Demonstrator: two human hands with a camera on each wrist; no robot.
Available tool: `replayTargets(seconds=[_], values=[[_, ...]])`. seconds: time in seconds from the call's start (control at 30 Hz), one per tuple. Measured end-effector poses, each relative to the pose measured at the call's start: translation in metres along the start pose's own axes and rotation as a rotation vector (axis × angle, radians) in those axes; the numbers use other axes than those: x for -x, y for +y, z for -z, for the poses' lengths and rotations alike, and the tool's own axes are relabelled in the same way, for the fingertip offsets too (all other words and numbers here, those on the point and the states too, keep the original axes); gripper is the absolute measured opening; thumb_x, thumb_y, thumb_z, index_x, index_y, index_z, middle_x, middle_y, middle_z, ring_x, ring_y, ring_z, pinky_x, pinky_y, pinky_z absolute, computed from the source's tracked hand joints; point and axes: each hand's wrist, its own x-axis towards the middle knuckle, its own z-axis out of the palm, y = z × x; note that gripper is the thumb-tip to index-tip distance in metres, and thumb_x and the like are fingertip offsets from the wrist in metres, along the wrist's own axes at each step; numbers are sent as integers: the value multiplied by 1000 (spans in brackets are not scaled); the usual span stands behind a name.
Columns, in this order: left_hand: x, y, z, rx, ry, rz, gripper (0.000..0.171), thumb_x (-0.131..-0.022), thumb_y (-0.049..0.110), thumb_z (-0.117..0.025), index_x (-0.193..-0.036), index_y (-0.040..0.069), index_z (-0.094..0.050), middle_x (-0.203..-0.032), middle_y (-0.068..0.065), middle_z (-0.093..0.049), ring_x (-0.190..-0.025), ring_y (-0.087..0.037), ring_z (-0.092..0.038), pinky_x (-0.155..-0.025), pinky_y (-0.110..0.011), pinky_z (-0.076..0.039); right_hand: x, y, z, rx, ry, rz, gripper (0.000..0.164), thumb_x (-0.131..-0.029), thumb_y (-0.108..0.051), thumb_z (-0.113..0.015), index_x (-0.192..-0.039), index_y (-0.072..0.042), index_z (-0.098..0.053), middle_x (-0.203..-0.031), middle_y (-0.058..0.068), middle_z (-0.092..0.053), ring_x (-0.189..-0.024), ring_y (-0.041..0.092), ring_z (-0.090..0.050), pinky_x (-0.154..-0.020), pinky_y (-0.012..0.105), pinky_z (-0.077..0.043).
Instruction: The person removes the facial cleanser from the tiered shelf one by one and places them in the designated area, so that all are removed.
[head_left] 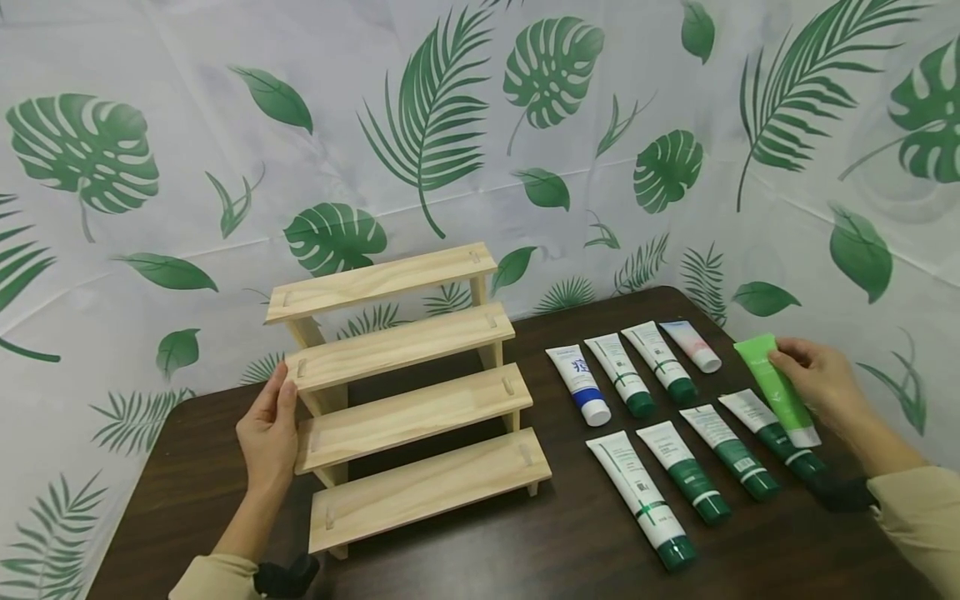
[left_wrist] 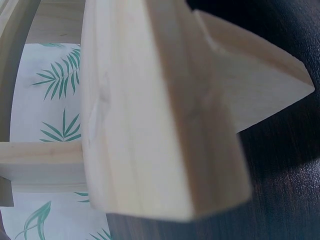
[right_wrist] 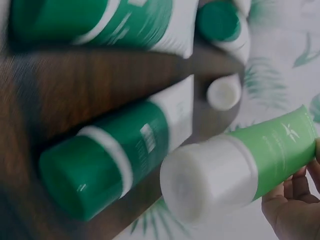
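Observation:
A light wooden tiered display rack (head_left: 420, 423) stands on the dark table. My left hand (head_left: 268, 429) holds the rack's left end at the second board from the top, thumb and forefinger close together there. The left wrist view shows the rack's board ends (left_wrist: 145, 125) up close. At the right, my right hand (head_left: 817, 379) pinches a bright green tube (head_left: 776, 387) with a white cap near its flat end. That tube hangs cap down above a white and dark green tube (head_left: 772, 429). In the right wrist view, fingers (right_wrist: 295, 205) show behind the green tube's flat end.
Several tubes lie in two rows right of the rack, including a blue-banded tube (head_left: 581, 383), a pink and blue tube (head_left: 692, 346) and a long white tube with a green cap (head_left: 641, 500). A leaf-patterned cloth (head_left: 450, 125) hangs behind the dark table (head_left: 225, 467).

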Motion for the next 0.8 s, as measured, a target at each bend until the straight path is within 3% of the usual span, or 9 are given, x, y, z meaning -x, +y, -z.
replayTargets(seconds=[0.1,0.13,0.27,0.37,0.4,0.5,0.8], values=[[0,0,-1,-4,2,6,39,-96,16,-55,-131,1,-53,-135,-10,-52,-121,0,-50,-92,-6,-41,0,9,4,88,-13,14,52,-100,-23,-45,-126,22,-42,-116,40,-50,-70,-21,-37,-52,14,-45],[0,0,-1,-4,2,7,39,-96,16,-56,-131,0,-53,-135,-10,-52,-121,0,-50,-92,-6,-41,0,12,5,104,-23,13,53,-100,-23,-44,-126,22,-42,-119,42,-47,-72,-20,-36,-52,13,-44],[0,1,-1,-22,11,10,38,-96,17,-55,-130,1,-54,-134,-10,-53,-119,2,-51,-92,-6,-41,-2,22,9,163,-40,7,51,-99,-22,-45,-125,21,-43,-120,43,-46,-78,-7,-46,-53,11,-42],[0,0,-1,-7,8,10,39,-96,17,-56,-131,1,-54,-134,-9,-52,-118,2,-51,-91,-6,-41,-4,27,12,189,-64,-6,50,-99,-22,-45,-125,21,-43,-120,44,-46,-85,22,-56,-53,11,-41],[0,0,0,4,6,9,39,-95,17,-56,-131,0,-53,-135,-9,-52,-119,2,-51,-91,-6,-41,-5,28,12,199,-71,-12,50,-100,-22,-45,-125,21,-43,-120,44,-45,-89,33,-56,-53,12,-41],[0,0,1,26,3,10,40,-95,16,-57,-131,0,-53,-136,-8,-51,-121,1,-50,-92,-6,-41,-8,31,13,217,-89,-23,50,-100,-22,-45,-124,22,-43,-119,44,-45,-96,49,-51,-53,15,-41],[-1,0,3,45,2,15,39,-95,15,-56,-131,0,-53,-136,-10,-50,-121,0,-50,-92,-6,-41,-15,43,14,256,-130,-39,47,-97,-16,-48,-121,25,-43,-117,45,-46,-94,47,-52,-55,15,-41]])
